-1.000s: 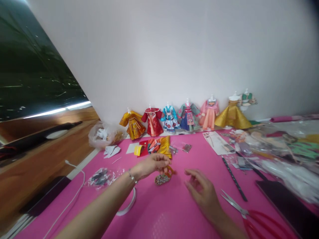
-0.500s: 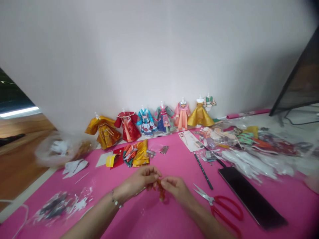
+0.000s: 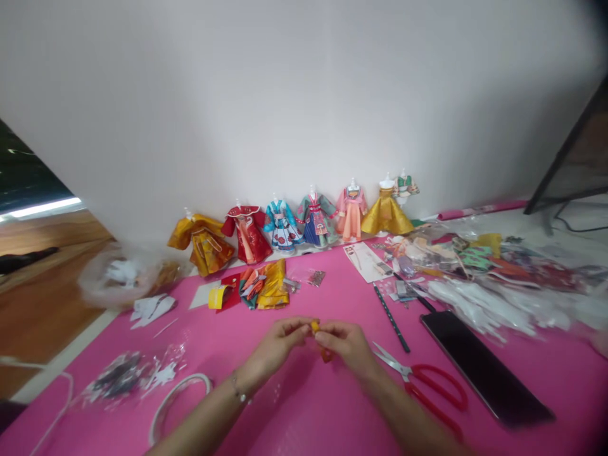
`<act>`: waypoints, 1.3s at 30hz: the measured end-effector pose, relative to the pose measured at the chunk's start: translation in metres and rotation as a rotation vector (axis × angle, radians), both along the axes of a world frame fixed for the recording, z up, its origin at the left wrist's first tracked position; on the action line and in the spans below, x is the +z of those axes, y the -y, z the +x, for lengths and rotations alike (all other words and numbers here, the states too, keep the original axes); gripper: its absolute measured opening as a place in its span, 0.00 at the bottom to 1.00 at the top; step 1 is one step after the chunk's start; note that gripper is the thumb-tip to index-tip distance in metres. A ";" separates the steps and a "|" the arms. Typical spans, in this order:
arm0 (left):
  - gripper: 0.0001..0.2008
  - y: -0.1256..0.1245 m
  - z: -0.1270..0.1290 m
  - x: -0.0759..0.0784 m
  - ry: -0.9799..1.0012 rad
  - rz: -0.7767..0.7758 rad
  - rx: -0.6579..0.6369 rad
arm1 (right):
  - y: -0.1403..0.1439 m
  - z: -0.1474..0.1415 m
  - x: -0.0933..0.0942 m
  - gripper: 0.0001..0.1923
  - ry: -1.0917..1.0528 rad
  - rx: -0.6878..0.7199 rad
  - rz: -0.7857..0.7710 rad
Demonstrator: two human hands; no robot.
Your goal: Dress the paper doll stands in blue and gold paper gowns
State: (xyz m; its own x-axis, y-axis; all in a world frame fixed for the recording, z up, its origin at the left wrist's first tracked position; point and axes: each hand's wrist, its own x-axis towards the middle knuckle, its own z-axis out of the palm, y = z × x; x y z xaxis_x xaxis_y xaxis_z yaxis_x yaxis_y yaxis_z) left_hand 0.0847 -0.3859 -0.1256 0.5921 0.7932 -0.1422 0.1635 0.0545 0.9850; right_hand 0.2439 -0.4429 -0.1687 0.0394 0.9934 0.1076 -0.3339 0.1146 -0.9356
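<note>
Over the middle of the pink mat [image 3: 285, 418], my left hand [image 3: 287, 339] and my right hand [image 3: 344, 342] meet fingertip to fingertip. Both pinch a small piece of yellow and orange-brown fabric [image 3: 325, 354], whose lower end hangs below the fingers. Its exact shape is too small and blurred to tell. Beyond the hands lies a folded golden cloth [image 3: 274, 285], beside an orange and green fabric bundle [image 3: 251, 285] and a small yellow piece [image 3: 218, 297]. Red-handled scissors [image 3: 418, 380] rest to the right of my right hand, close to a dark dotted pencil [image 3: 391, 316].
Several doll outfits on stands, among them a red dress [image 3: 247, 234], line the wall. A black phone [image 3: 484, 367] lies at right, near white gloves [image 3: 468, 304] and bagged fabric pieces. At left are a tape roll [image 3: 159, 411], a plastic bag [image 3: 118, 377] and a clear bowl [image 3: 95, 285].
Both hands have moved slightly right and up with the fabric piece, and more yellow shows between the fingertips. The view has shifted a little; the tape roll is now uncovered beside my left forearm.
</note>
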 end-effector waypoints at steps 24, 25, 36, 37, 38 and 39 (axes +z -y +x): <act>0.13 0.030 0.023 -0.028 0.290 -0.249 -0.098 | 0.001 0.003 -0.005 0.21 -0.073 -0.097 -0.249; 0.12 0.030 0.024 -0.028 0.292 -0.257 -0.094 | 0.002 0.003 -0.004 0.21 -0.083 -0.093 -0.258; 0.14 0.036 0.032 -0.036 0.274 -0.483 0.067 | -0.004 0.004 -0.013 0.23 -0.126 -0.194 -0.220; 0.14 0.036 0.032 -0.036 0.268 -0.511 0.075 | -0.004 0.004 -0.014 0.24 -0.109 -0.201 -0.208; 0.13 0.036 0.031 -0.035 0.264 -0.539 0.078 | -0.004 0.004 -0.014 0.25 -0.088 -0.208 -0.195; 0.12 0.036 0.030 -0.034 0.262 -0.566 0.076 | -0.004 0.004 -0.015 0.26 -0.066 -0.215 -0.184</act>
